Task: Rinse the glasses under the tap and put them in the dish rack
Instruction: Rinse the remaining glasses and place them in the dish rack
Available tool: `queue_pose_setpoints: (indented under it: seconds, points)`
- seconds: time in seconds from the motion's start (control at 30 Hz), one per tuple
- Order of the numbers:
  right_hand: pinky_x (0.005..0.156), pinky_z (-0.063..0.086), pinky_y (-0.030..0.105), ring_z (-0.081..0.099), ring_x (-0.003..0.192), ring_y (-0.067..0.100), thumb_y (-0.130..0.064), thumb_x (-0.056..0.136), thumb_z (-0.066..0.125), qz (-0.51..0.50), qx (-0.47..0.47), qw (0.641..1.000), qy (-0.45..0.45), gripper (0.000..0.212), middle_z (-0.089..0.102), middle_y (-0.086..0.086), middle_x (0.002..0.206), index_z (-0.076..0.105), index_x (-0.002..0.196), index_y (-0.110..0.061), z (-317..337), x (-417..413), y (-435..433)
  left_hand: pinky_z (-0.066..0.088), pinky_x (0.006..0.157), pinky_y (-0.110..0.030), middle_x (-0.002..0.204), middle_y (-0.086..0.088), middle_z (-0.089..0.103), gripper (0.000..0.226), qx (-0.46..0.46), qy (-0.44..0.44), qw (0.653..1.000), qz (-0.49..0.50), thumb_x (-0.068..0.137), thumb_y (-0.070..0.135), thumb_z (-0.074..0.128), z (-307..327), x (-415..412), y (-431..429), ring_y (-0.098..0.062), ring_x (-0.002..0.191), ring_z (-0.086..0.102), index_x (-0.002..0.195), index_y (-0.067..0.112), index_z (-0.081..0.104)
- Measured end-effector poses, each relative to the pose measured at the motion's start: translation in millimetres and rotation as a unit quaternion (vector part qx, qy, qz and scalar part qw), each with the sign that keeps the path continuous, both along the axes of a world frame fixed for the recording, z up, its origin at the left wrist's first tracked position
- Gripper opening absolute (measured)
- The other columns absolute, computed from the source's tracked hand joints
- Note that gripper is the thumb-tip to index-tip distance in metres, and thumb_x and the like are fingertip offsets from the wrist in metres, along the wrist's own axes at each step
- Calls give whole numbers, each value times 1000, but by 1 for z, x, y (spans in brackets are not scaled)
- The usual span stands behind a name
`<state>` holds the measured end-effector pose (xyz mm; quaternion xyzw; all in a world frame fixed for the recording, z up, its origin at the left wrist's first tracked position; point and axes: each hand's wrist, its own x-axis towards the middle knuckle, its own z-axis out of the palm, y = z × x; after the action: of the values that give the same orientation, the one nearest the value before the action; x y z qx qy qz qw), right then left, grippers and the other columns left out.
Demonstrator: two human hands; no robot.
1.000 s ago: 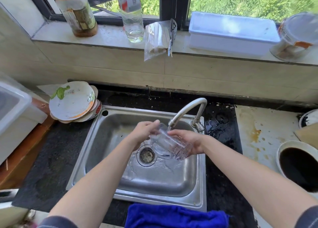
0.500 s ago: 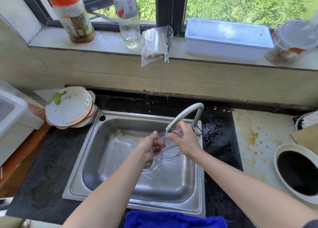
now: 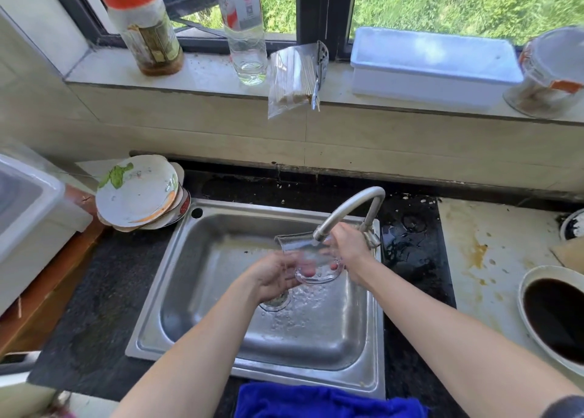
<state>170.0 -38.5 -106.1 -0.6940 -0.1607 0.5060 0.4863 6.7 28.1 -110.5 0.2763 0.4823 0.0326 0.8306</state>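
Observation:
A clear drinking glass (image 3: 311,258) is held over the steel sink (image 3: 221,247), its mouth right under the spout of the curved metal tap (image 3: 346,207). Water runs from the spout into the glass and splashes on the sink floor. My left hand (image 3: 271,275) grips the glass from the left side near its base. My right hand (image 3: 349,251) grips it from the right, fingers curled round its wall and showing through the glass. The drain (image 3: 278,300) lies partly hidden under my left hand.
Stacked dirty plates (image 3: 139,193) sit left of the sink beside a white plastic box (image 3: 28,215). A bowl of dark liquid (image 3: 556,316) stands at the right. A blue cloth (image 3: 325,402) lies at the front edge. Bottles, a bag and a white container line the windowsill.
The glass rose from low over the drain, tilted, to just under the spout, and water now runs into it. Both hands moved up and back with it.

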Motion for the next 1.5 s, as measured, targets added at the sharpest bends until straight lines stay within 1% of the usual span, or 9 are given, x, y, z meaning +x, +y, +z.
queue_pose_setpoints:
  seconds: [0.1, 0.23, 0.63, 0.8, 0.93, 1.07, 1.23, 1.37, 1.5]
  points:
    - [72, 51, 32, 62, 82, 11, -37, 96, 38, 45, -42, 969, -241, 25, 64, -8, 88, 60, 88, -27, -1, -9, -4, 55, 49, -24, 84, -15, 74, 19, 58, 18, 998, 33, 96, -2, 46, -3, 5, 2, -22, 65, 72, 112, -3, 56]
    - [108, 36, 44, 40, 131, 20, -44, 102, 26, 181, 2, 889, -421, 43, 51, -2, 135, 60, 117, -23, -29, -34, -23, 48, 41, -20, 73, -16, 63, 17, 178, 69, 980, 49, 93, -11, 46, -1, 8, 2, -15, 46, 62, 107, -12, 56]
    - [103, 39, 46, 48, 126, 22, -48, 98, 31, 116, -77, 946, -294, 42, 56, -1, 132, 59, 121, -26, -19, -15, -8, 49, 43, -24, 77, -8, 63, 19, 376, 117, 917, -60, 96, -3, 46, 7, 14, -1, -22, 57, 62, 96, 4, 64]
    - [91, 50, 47, 52, 110, 21, -67, 74, 62, 48, -99, 987, -119, 69, 41, -6, 128, 47, 126, -24, -5, -37, -2, 55, 52, -27, 65, 5, 65, 32, 554, 146, 811, -117, 90, -5, 48, 8, 12, 0, -11, 50, 62, 94, 13, 74]
    - [56, 58, 42, 67, 96, 28, -51, 51, 71, -109, -139, 978, 108, 89, 63, 6, 123, 51, 132, -20, -17, -15, 9, 52, 66, -25, 74, -8, 70, 31, 617, 139, 762, -138, 88, -3, 51, 11, 16, -8, -17, 61, 60, 105, 10, 73]
    - [73, 60, 43, 68, 78, 25, -25, 80, 61, -140, -138, 975, 105, 17, 69, 7, 87, 69, 90, -13, -3, -11, 14, 56, 65, -29, 73, 3, 65, 22, 552, 146, 817, -78, 88, 4, 56, -1, 16, -9, -16, 68, 65, 103, 8, 72]
    - [69, 53, 32, 63, 80, 19, -29, 91, 55, -184, -89, 976, 80, 25, 68, 5, 94, 64, 111, -16, -3, -15, 20, 57, 57, -32, 85, -17, 57, 25, 109, 64, 989, -76, 95, 29, 55, -2, 7, -15, -30, 66, 67, 102, 5, 53]
    - [95, 51, 49, 57, 117, 26, -41, 75, 69, -154, -86, 984, -13, 80, 51, 4, 139, 28, 143, -33, -9, -39, 14, 54, 49, -29, 71, -11, 49, 25, 179, 100, 973, -108, 100, 24, 46, -4, 13, -14, -16, 46, 62, 111, 2, 48]
    - [72, 60, 42, 66, 93, 20, -36, 77, 77, -108, -87, 989, 48, 94, 53, 1, 131, 16, 148, -36, -13, -49, 7, 48, 48, -31, 79, -10, 54, 25, 393, 196, 874, -208, 98, 22, 43, -8, 10, -5, -17, 46, 57, 110, 2, 50]
